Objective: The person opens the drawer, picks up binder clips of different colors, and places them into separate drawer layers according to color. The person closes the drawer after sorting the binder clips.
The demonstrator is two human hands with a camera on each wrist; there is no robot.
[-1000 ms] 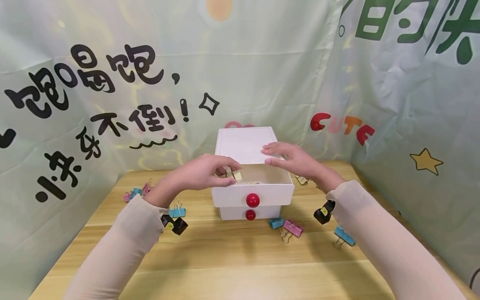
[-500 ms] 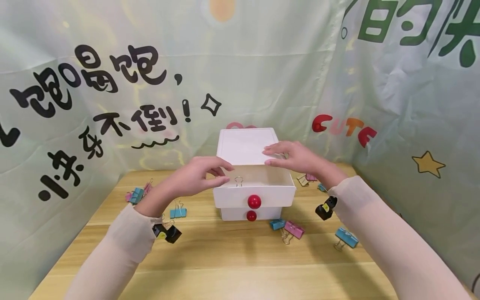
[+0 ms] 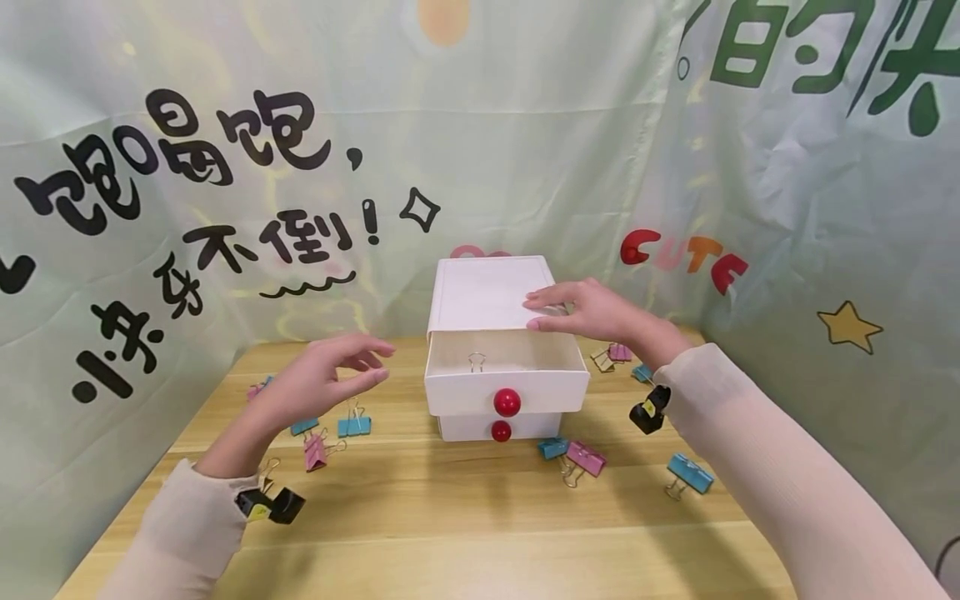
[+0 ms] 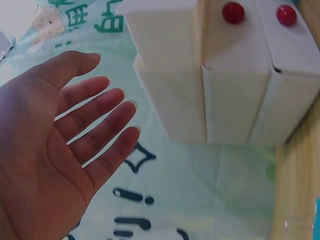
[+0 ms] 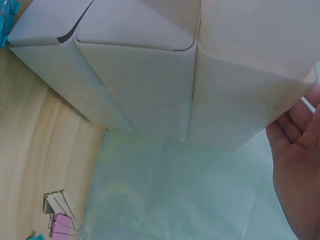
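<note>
A white drawer box (image 3: 487,292) stands at the back of the table, its upper drawer (image 3: 461,393) pulled out. Inside that drawer the wire handle of a binder clip (image 3: 477,362) shows above the front wall. My left hand (image 3: 324,377) hovers left of the box, holding nothing; in the left wrist view its fingers (image 4: 102,112) are spread and loosely bent. My right hand (image 3: 592,317) rests at the right edge of the box's top, thumb and fingers extended. The right wrist view shows its fingers (image 5: 295,122) against the box's edge, partly cut off by the frame.
Several binder clips lie about: a blue one (image 3: 354,427) and a pink one (image 3: 315,452) at left, a pink one (image 3: 587,457) before the box, a blue one (image 3: 690,473) at right, a cream one (image 3: 603,360) behind. Printed cloth (image 3: 517,167) hangs behind the wooden table (image 3: 480,533).
My left hand let go of a cream binder clip at the open drawer, then drew back to the left. A clip handle now shows in the drawer. My right hand stays on the box.
</note>
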